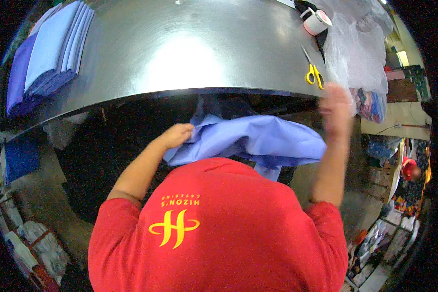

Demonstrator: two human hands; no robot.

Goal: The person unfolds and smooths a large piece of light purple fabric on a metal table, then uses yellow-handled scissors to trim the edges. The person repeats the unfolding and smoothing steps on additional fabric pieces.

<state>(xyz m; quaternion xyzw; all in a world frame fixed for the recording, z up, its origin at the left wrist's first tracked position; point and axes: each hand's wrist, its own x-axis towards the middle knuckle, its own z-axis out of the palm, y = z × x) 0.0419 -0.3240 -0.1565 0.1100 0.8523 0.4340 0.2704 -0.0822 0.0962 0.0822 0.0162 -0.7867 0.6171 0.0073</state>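
A periwinkle-blue cloth (272, 134) hangs in loose folds in front of my body, below the near edge of the table. My left hand (177, 135) is closed on its upper left corner, with the fingers pinched together. My right hand (335, 107) is raised near the table's right front edge and smeared by motion, so its fingers cannot be made out. The cloth's right end comes close to my right forearm; whether they touch is unclear. Just beyond my right hand lie scissors with yellow handles (314, 75), blades pointing away from me.
The shiny metal table (117, 53) curves across the front. Folded blue and purple cloths (51, 48) are stacked at its left end. On the right are a white mug (317, 22) and clear plastic bags (357, 53). Another person in red (410, 168) is far right.
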